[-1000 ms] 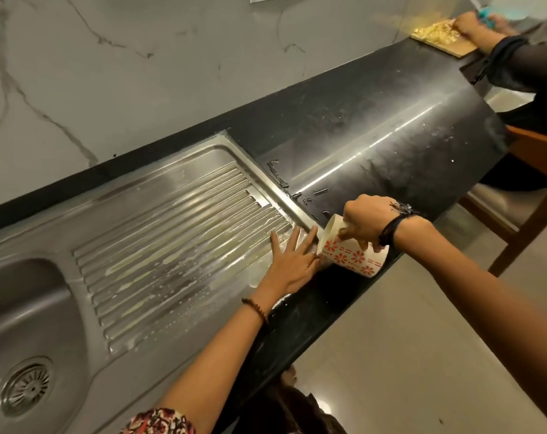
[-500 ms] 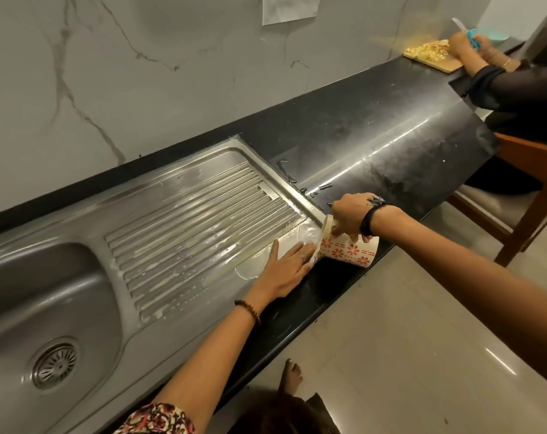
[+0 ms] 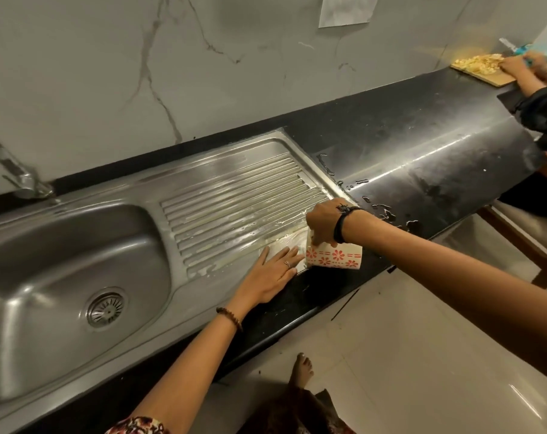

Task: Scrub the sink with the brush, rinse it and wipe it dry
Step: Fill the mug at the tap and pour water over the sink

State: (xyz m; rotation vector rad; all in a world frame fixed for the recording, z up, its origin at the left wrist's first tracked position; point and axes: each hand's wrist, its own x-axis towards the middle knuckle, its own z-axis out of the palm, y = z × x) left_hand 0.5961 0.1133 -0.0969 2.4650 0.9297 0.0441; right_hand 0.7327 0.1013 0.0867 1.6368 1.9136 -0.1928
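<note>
Steel sink (image 3: 78,245) wet, drainboard streaked; left hand (image 3: 270,274) flat, right hand (image 3: 323,223) grips cup (image 3: 334,258).

A single head-worn wide-angle camera looks forward and down from above the counter's (image 3: 422,158) front edge, at arm's length. It faces the marble wall (image 3: 109,73) obliquely, so the counter runs diagonally from lower left to upper right. The sink (image 3: 62,245) fills the left half; floor (image 3: 422,355) shows at lower right.
</note>
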